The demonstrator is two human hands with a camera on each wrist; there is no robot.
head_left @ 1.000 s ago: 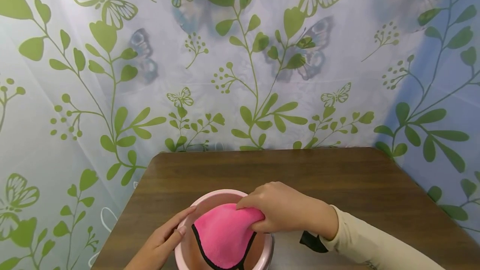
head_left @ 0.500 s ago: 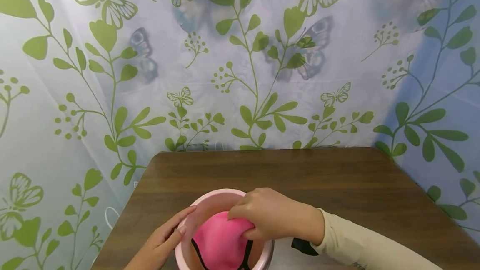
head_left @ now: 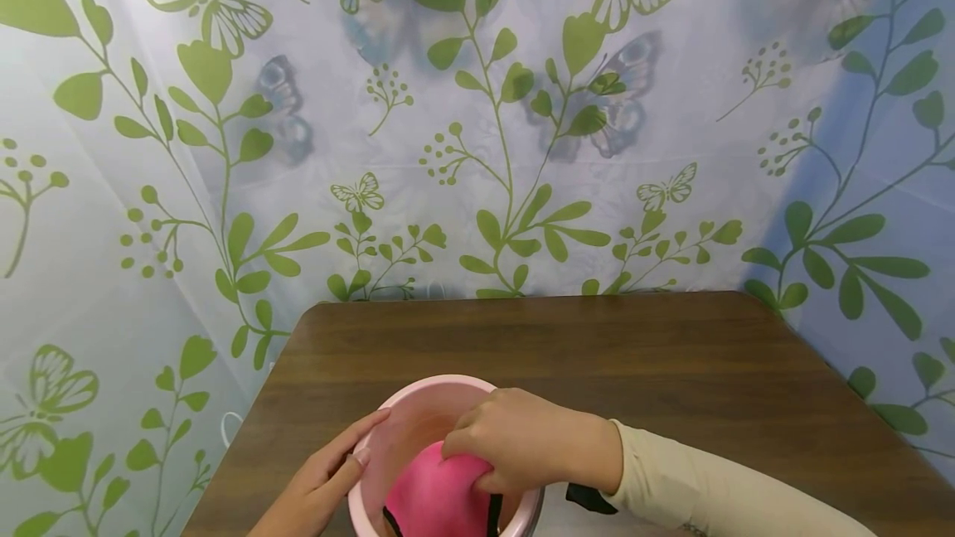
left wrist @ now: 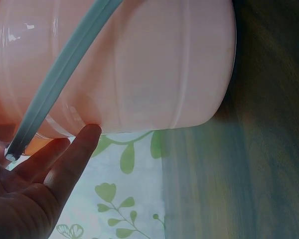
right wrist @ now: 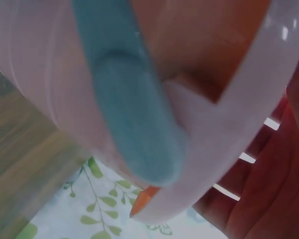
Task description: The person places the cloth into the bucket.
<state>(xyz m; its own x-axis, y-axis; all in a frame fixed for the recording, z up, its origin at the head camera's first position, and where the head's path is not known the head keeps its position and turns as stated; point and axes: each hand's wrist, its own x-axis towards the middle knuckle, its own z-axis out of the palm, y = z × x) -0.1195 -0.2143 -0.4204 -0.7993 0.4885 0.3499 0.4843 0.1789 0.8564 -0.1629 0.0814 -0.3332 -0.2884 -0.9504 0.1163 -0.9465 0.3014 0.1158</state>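
A pale pink bucket [head_left: 440, 388] stands at the table's front. Inside it lies a bright pink cloth [head_left: 436, 487] with black edging, its lower part cut off by the frame. My right hand [head_left: 522, 437] reaches over the right rim and pinches the cloth's upper edge between thumb and fingers. In the right wrist view the right hand [right wrist: 269, 174] shows behind the rim, and the cloth is hidden. My left hand [head_left: 324, 475] rests against the bucket's left side with fairly straight fingers. In the left wrist view its fingers [left wrist: 77, 157] touch the outer wall near the grey-teal handle [left wrist: 60, 74].
The brown wooden table [head_left: 597, 346] extends behind the bucket and to its right. A white curtain [head_left: 477, 147] with green leaves and butterflies hangs behind and at both sides. A small black object [head_left: 592, 498] shows under my right wrist.
My right hand has moved down and left into the bucket, and the pink cloth has sunk deeper with it. The left hand and the bucket have stayed put.
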